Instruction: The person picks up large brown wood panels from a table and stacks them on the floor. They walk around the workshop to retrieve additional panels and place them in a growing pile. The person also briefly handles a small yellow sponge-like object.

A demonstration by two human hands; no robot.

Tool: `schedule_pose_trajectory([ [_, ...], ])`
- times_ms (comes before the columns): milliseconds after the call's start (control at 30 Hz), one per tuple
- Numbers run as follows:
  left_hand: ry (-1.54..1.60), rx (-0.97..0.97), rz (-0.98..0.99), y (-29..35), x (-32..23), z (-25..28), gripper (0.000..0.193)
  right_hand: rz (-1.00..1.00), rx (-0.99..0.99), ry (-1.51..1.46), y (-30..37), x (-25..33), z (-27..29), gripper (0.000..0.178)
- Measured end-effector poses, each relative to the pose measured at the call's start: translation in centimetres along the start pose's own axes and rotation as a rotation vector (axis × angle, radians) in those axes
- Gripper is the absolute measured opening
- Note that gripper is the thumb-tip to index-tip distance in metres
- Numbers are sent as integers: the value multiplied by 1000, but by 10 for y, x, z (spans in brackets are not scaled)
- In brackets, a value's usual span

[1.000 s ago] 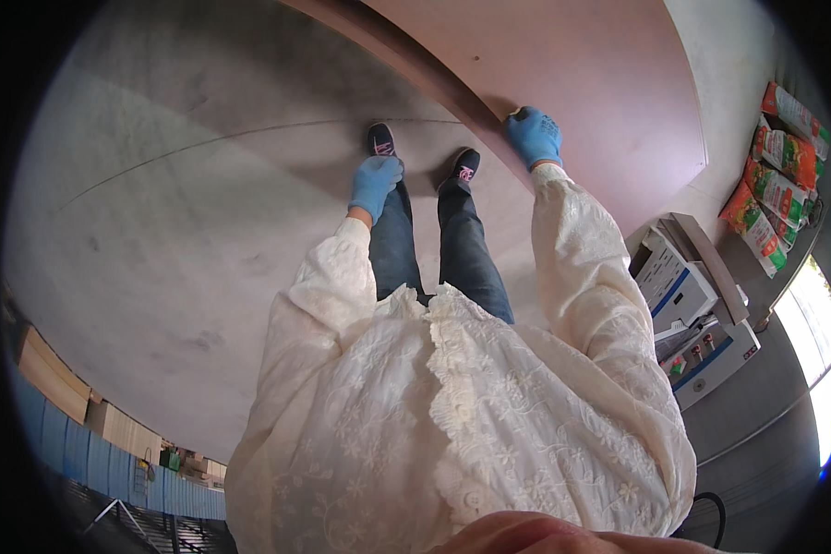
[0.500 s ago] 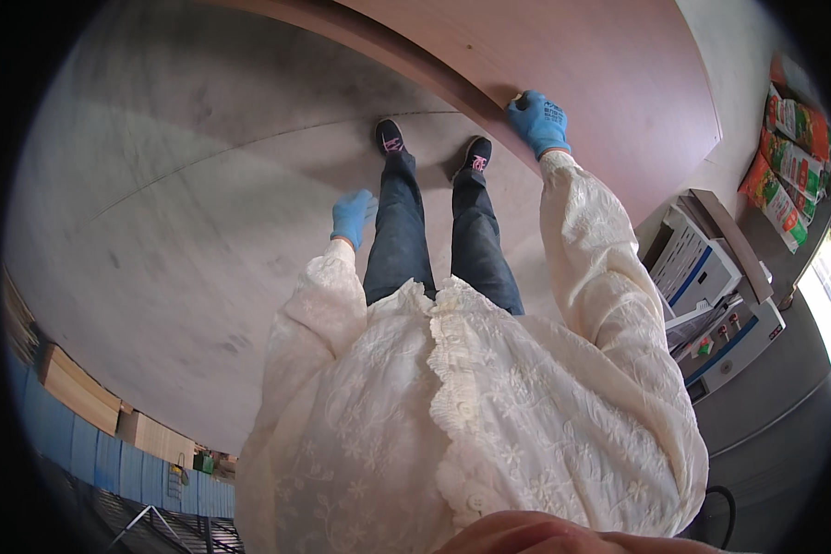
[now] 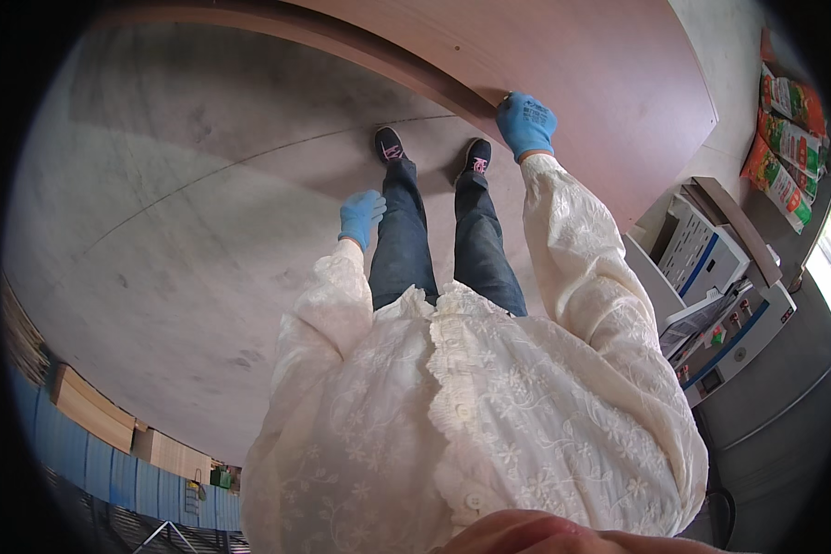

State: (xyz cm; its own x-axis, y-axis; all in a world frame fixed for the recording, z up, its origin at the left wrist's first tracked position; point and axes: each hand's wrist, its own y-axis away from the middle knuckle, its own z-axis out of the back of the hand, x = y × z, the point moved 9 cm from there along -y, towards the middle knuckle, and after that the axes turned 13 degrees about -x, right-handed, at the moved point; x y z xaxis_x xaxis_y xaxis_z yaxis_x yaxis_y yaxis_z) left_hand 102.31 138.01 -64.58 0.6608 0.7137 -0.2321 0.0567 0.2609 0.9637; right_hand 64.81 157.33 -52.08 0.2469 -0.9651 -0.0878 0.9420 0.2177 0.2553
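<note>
My right hand (image 3: 526, 125), in a blue work glove, is closed on top of a large reddish-brown table top (image 3: 600, 102), close to its near edge. The fingers curl away from view, so whatever they hold, if anything, is hidden. My left hand (image 3: 361, 219), gloved in the same blue, hangs free beside my left thigh above the floor. Its fingers are loosely bent, and nothing shows in them.
A white and blue machine (image 3: 711, 268) stands right of the table, with papers and small items in it. Beyond it lie red and green packets (image 3: 789, 138). Blue panels (image 3: 102, 466) and wooden boards (image 3: 92, 406) line the lower left. Grey floor (image 3: 203, 240) lies around my feet.
My right hand has shifted slightly left along the table edge and its fingers are turned further under. My left hand has moved a little right, toward my leg. The view has shifted slightly.
</note>
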Motion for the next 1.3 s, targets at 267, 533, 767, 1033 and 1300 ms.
schedule_pose_trajectory([
  [267,-44,-65,20,-10,5,15,34,140,271,177,-17,25,-11,24],
  [533,-9,-59,5,-10,-7,16,36,-29,118,-80,-14,-2,-6,25],
  [767,7,-65,15,-15,-6,23,35,-267,34,-384,1,-37,-10,27],
  [1033,-39,-62,20,-17,-12,17,35,-208,48,-300,4,-28,1,31],
  [1300,-86,-61,-7,-9,-25,5,30,-147,7,-290,-4,-31,-6,30],
])
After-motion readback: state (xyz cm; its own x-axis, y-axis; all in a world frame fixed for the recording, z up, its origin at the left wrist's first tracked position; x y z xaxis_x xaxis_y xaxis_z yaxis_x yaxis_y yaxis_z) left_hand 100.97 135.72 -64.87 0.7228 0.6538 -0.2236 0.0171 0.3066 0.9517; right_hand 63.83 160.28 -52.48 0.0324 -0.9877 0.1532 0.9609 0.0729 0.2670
